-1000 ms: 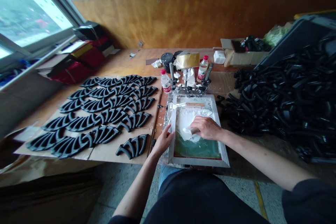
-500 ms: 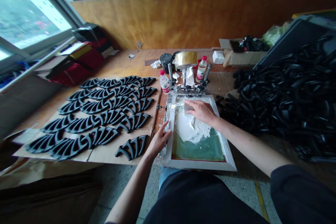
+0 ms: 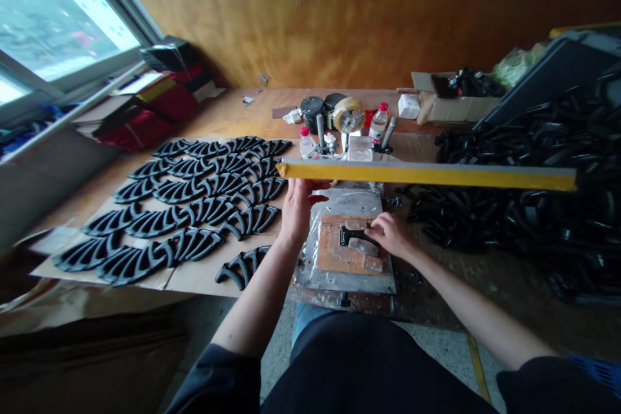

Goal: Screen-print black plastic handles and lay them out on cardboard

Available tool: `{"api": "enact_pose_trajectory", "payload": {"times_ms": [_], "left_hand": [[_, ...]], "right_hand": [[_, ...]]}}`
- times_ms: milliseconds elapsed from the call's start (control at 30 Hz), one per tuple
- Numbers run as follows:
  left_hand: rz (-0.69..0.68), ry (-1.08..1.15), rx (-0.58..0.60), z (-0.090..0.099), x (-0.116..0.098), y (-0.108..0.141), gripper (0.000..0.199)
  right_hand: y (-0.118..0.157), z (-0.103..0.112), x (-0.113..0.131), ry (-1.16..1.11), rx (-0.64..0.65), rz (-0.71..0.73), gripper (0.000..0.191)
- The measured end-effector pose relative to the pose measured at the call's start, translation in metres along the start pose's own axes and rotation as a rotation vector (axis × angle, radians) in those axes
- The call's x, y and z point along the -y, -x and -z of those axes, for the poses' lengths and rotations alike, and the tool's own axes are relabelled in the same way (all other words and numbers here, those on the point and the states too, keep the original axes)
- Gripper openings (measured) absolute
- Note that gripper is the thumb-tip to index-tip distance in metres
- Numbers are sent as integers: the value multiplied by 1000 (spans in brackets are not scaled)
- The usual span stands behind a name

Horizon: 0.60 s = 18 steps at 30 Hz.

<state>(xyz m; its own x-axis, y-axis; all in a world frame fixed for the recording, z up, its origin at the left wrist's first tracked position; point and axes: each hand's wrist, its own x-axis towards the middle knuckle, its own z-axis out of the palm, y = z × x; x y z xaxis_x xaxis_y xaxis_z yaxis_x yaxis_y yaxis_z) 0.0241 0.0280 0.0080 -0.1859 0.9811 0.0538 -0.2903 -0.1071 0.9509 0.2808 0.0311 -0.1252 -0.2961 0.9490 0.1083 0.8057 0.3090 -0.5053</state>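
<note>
The screen frame [image 3: 427, 176] is tilted up and shows edge-on as a long yellow-taped bar. Just under its left end my left hand [image 3: 299, 207] is raised, fingers at the frame's edge and closed on it. Below, a wooden block [image 3: 332, 249] lies on a metal plate [image 3: 317, 279], and a black curved part [image 3: 356, 233] sits in it. My right hand [image 3: 391, 234] pinches the right end of that black part.
Rows of black curved parts [image 3: 184, 220] lie on cardboard at the left. A large heap of black parts [image 3: 514, 207] fills the right. Behind the plate stand bottles [image 3: 379, 124], dark jars [image 3: 312, 111] and a tape roll [image 3: 349, 115]. An open carton [image 3: 453, 107] is farther back.
The frame has swung up off the plate, uncovering the block and black part. My left hand has risen with it. My right hand has moved down from the screen to the black part.
</note>
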Motion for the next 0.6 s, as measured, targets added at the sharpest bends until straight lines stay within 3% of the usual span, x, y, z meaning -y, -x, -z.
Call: {"api": "enact_pose_trajectory", "payload": {"times_ms": [67,167,233,333,400,433,533,600], "left_hand": [[97,9,-71,-2,22,19,46],[584,9,57,-2,65,66,53],[798,109,106,-2,87,96,53],[776,235,-13,7,99,115,47],[693,168,-110,32,96,112,47],[642,103,-167,52,94,108,47],[492,-158,-438,132,86,106,45],[487,-434,-640,190,87,116,45]], "right_hand": [[12,-20,25,147,116,11,17],[18,-28,63,220,202,-103,13],[21,-26,87,174,201,-51,13],[25,-19,102,32,181,205,17],[21,-8,81,-39,145,280,23],[17,0,59,-39,100,239,25],[-1,23,-41,206,-71,-141,32],[-5,31,-112,316,-14,-412,38]]}}
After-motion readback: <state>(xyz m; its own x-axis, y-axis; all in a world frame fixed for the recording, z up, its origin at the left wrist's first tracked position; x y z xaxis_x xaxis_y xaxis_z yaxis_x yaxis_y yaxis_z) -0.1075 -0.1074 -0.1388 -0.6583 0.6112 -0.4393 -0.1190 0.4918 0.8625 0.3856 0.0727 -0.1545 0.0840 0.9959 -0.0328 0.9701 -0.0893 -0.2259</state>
